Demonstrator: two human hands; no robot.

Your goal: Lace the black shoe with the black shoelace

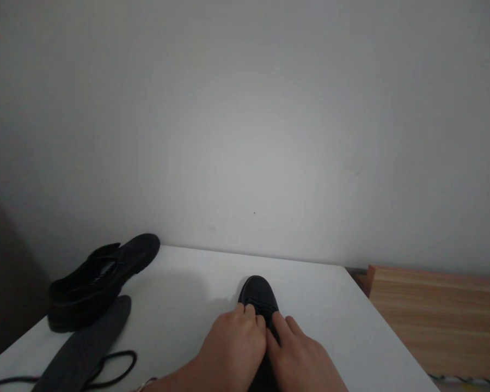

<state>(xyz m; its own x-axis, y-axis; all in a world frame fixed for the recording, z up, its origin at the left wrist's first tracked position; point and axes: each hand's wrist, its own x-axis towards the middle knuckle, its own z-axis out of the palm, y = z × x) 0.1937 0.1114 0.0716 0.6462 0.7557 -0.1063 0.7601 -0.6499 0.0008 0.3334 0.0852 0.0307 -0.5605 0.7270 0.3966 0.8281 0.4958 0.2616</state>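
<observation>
A black shoe (258, 289) lies on the white table with its toe towards the wall. My left hand (237, 343) is closed over the left side of its laced front, fingers curled in by the dark laces (261, 306). From the other side my right hand (302, 354) presses its bent fingers against the same part of the shoe. Both hands touch each other above the shoe's middle. Whether a lace is pinched between the fingers is hidden. The heel end is mostly covered by my hands.
A second black shoe (102, 277) stands at the left, partly over a dark grey insole (92, 343). A loose black lace (122, 370) loops beside the insole. The white table (179, 305) meets a grey wall (253, 136). A wooden panel (433, 321) is beyond the table's right edge.
</observation>
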